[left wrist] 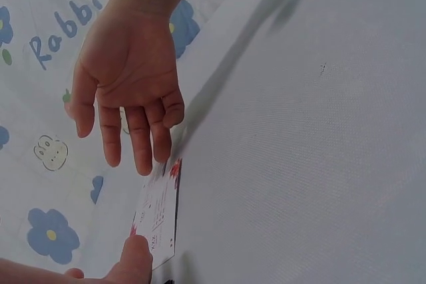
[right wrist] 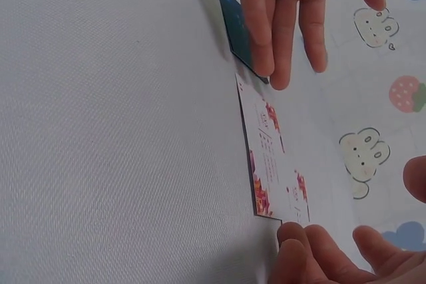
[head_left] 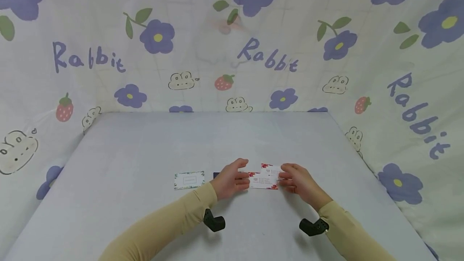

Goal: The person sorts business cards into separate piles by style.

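Two white cards with red floral corners lie overlapping between the hands: a front card [head_left: 262, 181] and a back card [head_left: 269, 168] offset to the right. My left hand [head_left: 231, 179] has loosely extended fingers, its fingertips right at the front card's left edge. Under and beside that hand is a dark blue card [right wrist: 234, 26], mostly covered by it in the head view. The right hand [head_left: 300, 183] hovers with relaxed fingers at the right edges of the cards, overlapping the back card in this view. In the left wrist view its palm faces the camera, fingers spread.
A white card with a leafy green border [head_left: 189, 180] lies left of the dark blue card. All the cards rest on a pale grey-white table [head_left: 163, 140]. A cloth printed with flowers and rabbits [head_left: 203, 51] hangs along the back and sides.
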Demonstrator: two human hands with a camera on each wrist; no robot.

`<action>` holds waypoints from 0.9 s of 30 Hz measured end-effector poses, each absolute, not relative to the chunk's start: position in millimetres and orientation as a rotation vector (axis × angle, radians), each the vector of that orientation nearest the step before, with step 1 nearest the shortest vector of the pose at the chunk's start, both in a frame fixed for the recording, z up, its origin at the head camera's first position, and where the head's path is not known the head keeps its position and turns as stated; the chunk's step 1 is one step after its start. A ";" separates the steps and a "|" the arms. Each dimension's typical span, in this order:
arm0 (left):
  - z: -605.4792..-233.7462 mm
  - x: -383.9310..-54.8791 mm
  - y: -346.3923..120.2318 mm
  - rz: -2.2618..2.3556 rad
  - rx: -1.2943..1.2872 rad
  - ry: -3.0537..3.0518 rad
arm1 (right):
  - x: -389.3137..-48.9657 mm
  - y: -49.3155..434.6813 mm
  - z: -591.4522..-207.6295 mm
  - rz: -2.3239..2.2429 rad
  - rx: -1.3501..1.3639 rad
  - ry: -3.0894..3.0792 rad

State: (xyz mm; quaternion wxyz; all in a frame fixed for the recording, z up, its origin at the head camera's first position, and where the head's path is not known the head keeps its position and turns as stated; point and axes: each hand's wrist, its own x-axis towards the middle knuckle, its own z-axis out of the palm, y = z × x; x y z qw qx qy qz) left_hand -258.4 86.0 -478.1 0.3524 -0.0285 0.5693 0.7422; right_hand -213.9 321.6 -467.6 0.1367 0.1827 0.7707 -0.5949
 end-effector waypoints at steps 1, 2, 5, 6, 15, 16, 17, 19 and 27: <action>-477.5 -258.8 86.5 1.921 -0.070 1.477 | -213.3 322.8 -467.8 -1.720 0.526 2.230; -477.0 -259.4 87.2 1.920 -0.069 1.480 | -212.8 324.3 -468.1 -1.719 0.522 2.229; -475.5 -264.4 89.7 1.908 -0.061 1.511 | -212.0 330.2 -468.3 -1.716 0.518 2.229; -475.0 -267.2 90.7 1.901 -0.062 1.527 | -211.8 332.2 -468.1 -1.712 0.522 2.233; -469.0 -301.9 108.6 1.860 -0.038 1.641 | -219.4 353.9 -459.2 -1.641 0.564 2.314; -468.3 -305.0 111.8 1.853 -0.039 1.638 | -221.0 356.2 -459.2 -1.639 0.582 2.314; -468.2 -307.9 115.1 1.849 -0.044 1.626 | -222.6 358.5 -459.5 -1.636 0.600 2.314; -468.1 -311.9 121.4 1.830 -0.048 1.611 | -225.1 362.5 -460.2 -1.639 0.641 2.305; -468.9 -316.1 139.4 1.829 -0.144 1.514 | -227.8 367.6 -466.0 -1.719 0.688 2.195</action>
